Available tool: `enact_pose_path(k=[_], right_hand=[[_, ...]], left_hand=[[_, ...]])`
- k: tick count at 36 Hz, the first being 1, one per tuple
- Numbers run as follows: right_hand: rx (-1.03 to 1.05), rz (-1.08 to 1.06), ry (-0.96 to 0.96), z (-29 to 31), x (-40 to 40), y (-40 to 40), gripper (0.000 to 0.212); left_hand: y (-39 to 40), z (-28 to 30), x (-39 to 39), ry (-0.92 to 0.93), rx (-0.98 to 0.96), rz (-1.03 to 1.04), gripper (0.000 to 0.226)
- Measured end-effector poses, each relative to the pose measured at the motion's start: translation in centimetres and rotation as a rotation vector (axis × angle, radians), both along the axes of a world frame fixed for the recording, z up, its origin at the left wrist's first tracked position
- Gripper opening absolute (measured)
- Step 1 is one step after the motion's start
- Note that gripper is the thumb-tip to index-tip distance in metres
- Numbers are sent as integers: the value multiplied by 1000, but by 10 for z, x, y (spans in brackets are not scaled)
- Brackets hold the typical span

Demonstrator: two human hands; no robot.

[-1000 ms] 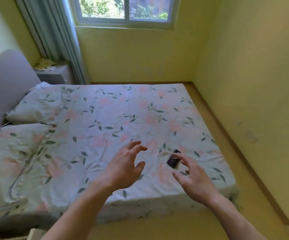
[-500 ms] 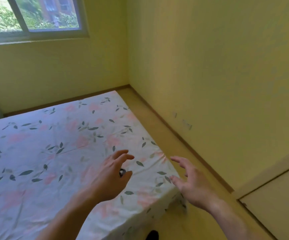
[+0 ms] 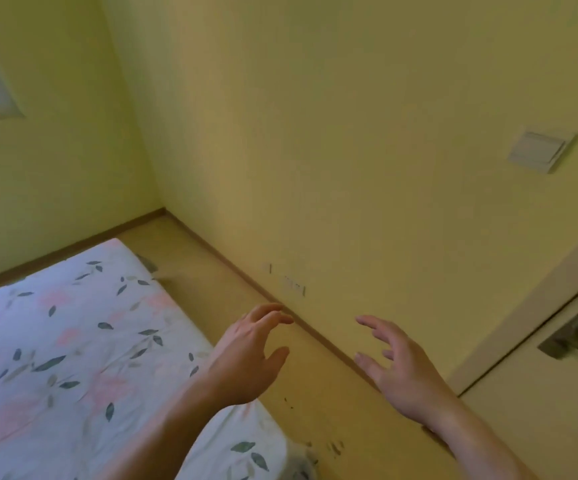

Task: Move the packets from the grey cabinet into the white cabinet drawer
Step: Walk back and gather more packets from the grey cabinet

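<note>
Yellow-walled room, bed [image 3: 55,341] | left hand [image 3: 246,362] spread, empty | right hand [image 3: 402,372] spread, empty

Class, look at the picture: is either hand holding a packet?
No. The left hand and the right hand both hang over the floor with fingers spread, holding nothing.

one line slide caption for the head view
Both hands, left and right, empty between bed and door.
</note>
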State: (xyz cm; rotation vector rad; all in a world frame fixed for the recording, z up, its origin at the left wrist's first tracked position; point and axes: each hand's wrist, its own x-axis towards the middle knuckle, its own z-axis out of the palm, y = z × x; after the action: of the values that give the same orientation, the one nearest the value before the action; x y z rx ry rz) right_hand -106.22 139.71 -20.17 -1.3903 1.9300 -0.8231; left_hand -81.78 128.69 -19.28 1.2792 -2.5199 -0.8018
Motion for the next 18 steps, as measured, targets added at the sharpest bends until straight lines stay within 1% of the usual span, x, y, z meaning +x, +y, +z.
enact_pose_path(k=[5,9,14,18], right_hand=[[-28,45,-12,-6,-70,-68,47],[-15,126,-22,-9,-119,-125,49],[-10,303,40,-3,-157,-204,50],[2,452,39,4,-152,-269,51]], left_hand=[[-60,-6,-67,-11,-39,68,47],[-98,-11,-102,-10,-15,203,46],[-127,-13,-119,-4,23,393,45],[-143,-15,-110,-38,11,548,44]])
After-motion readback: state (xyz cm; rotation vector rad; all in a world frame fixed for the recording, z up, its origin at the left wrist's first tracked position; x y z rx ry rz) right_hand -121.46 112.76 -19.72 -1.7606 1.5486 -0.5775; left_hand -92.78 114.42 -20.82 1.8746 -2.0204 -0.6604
